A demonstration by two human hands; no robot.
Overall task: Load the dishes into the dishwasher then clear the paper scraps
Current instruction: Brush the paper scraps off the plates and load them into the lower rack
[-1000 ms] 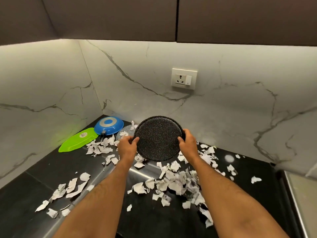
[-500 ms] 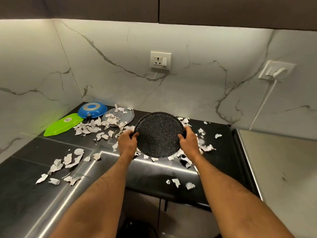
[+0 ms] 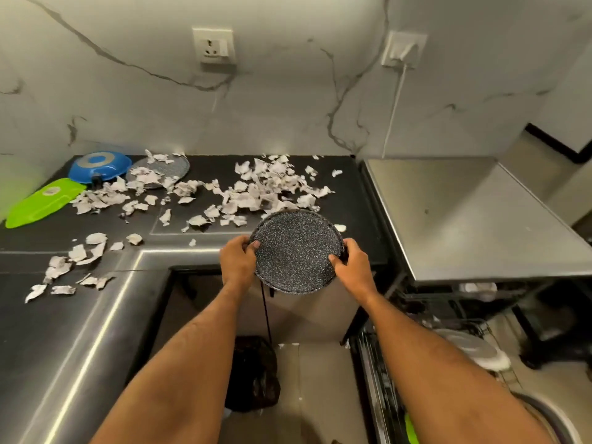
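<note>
Two hands are wrapped round one dark speckled plate [image 3: 296, 251], which is held up past the table [image 3: 358, 200] edge, its round face tilted toward the camera. Its left rim is pinched by the left hand [image 3: 237, 261], its right rim by the right hand [image 3: 354, 267]; each grip is curled tight. No readable writing is seen anywhere. Torn paper scraps [image 3: 256, 187] are scattered over the glossy black table, beside a blue pan [image 3: 99, 165] and a green board [image 3: 41, 200]. A wire dishwasher rack [image 3: 461, 328] is seen lower right.
</note>
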